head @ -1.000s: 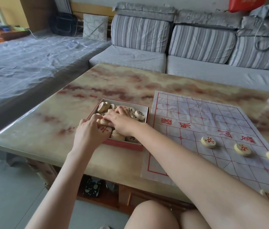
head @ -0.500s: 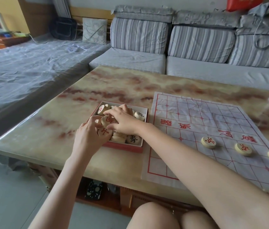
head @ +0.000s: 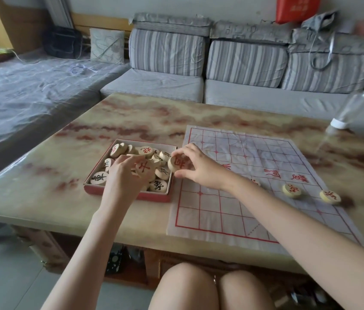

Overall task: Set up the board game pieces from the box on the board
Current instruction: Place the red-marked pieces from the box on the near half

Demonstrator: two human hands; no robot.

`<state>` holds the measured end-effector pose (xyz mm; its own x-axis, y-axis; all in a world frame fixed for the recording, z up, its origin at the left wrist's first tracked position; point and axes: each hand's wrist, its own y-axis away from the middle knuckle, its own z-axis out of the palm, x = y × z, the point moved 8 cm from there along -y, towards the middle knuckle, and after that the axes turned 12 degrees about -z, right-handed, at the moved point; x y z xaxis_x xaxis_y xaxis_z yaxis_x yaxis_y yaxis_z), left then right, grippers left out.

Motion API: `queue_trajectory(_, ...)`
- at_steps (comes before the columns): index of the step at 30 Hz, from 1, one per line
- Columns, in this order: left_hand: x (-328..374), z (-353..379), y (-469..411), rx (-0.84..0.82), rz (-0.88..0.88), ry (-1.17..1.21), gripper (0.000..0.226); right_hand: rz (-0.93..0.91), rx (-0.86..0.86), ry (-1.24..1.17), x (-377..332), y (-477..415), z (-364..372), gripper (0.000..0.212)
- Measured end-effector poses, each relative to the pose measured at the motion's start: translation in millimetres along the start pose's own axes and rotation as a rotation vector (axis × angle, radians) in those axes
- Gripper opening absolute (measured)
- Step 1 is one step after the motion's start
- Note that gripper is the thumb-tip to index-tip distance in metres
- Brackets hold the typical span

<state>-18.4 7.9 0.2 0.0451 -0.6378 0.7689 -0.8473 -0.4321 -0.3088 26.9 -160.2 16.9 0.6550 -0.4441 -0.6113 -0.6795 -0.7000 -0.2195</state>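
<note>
Pieces (head: 160,173) sit heaped in the open box (head: 131,196), just left of centre frame, red and black characters jumbled, some flat, some on edge, so I'm sorting by colour as I go. My right hand (head: 201,168) has one: thumb underneath, fingers curled over the top, pinching a red-lettered disc (head: 176,164) above the box's right wall, clear of the heap and tilted toward me so I can read the character before I commit it to a point. My left hand (head: 120,180) is down in the box, fingertips closed round a second red disc (head: 144,167), also turned face up. Two hands, two pieces, fewer trips, that's my thinking. The board (head: 221,211) lies flat just beside the box's right side, filling centre right of the frame, close by so the carry is short. Two placed discs (head: 291,190) are already out there at the right of the frame, both red, on one row with a gap between them. Something small shows behind my right wrist, too hidden to call. Plenty left in the box, so I'd say this is early going. Next, I reckon, the right hand swings rightward over the grid. Everything rests on the marbled table (head: 42,175).
</note>
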Motion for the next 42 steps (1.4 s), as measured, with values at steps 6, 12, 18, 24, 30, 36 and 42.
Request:
queue_trajectory(6, 33.1, 26.5, 22.9, -0.090, 0.045, 0.057, 0.035, 0.146, 0.002, -0.002, 24.4, 75.1, -20.3, 0.051)
queue_trajectory(12, 48.9, 60.8, 63.1, -0.236, 0.119, 0.072, 0.038, 0.230, -0.031, 0.040, 37.3, 140.6, -2.4, 0.055)
queue_trajectory(18, 49.3, 80.9, 82.3, -0.315, 0.114, 0.062, 0.040, 0.232, 0.050, 0.057, 34.8, 162.3, 12.4, 0.058)
queue_trajectory(24, 48.8, 79.7, 86.8, -0.323, 0.118, 0.053, 0.041, 0.261, 0.161, 0.014, 39.6, 165.5, 15.4, 0.064)
queue_trajectory(30, 46.7, 81.4, 89.1, -0.335, 0.104, 0.061, 0.041, 0.275, 0.205, 0.003, 43.2, 167.7, 22.2, 0.065)
queue_trajectory(36, 54.2, 85.5, 92.7, -0.356, 0.110, 0.068, 0.043, 0.267, 0.248, -0.008, 46.2, 176.2, 11.4, 0.062)
queue_trajectory(42, 83.2, 110.3, 113.3, -0.445, 0.180, 0.027, 0.040, 0.306, 0.356, 0.009, 54.8, 211.0, -38.2, 0.042)
